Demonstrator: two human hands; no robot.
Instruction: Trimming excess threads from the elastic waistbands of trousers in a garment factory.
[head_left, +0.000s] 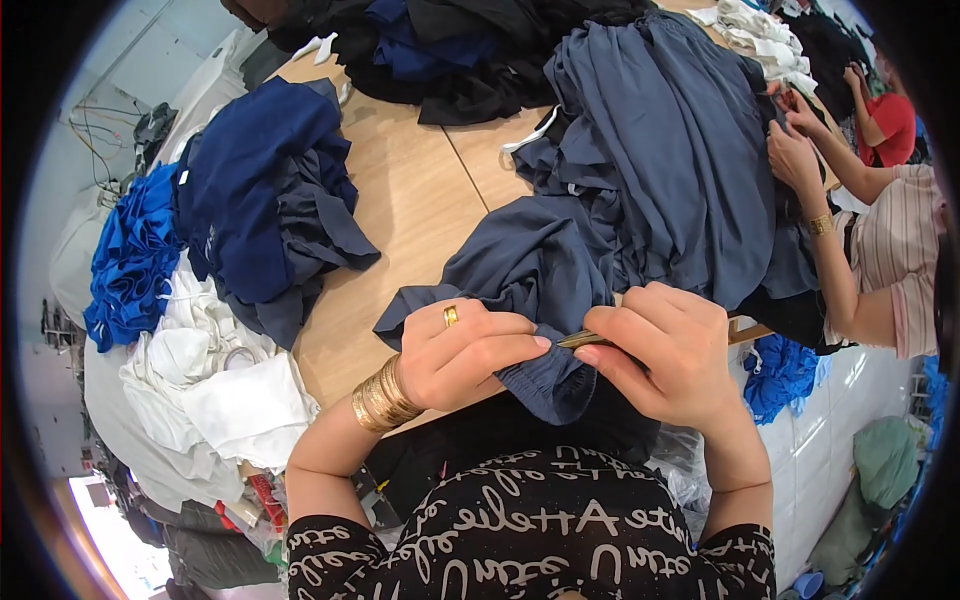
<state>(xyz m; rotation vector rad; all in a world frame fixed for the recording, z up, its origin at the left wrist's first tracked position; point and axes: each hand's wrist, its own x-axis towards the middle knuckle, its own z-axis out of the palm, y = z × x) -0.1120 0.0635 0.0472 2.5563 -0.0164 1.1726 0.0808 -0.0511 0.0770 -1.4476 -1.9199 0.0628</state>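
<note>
A dark grey garment (535, 250) lies bunched at the table's near edge, its gathered elastic end (555, 390) hanging over toward me. My left hand (465, 350), with a gold ring and bracelets, pinches the cloth of that end between thumb and fingers. In my right hand (665, 350) are small brass-coloured thread snips (582, 340), gripped between thumb and fingers. Their pointed tip lies at the cloth, close to my left fingertips. Most of the snips is hidden inside my right hand.
The wooden table (400, 160) bears a large grey garment (670, 140), a navy and grey pile (260, 190), and black clothes (480, 100) at the back. White cloth (240, 400) and bright blue cloth (135, 260) lie left. At right, a co-worker's hands (795, 150) handle cloth.
</note>
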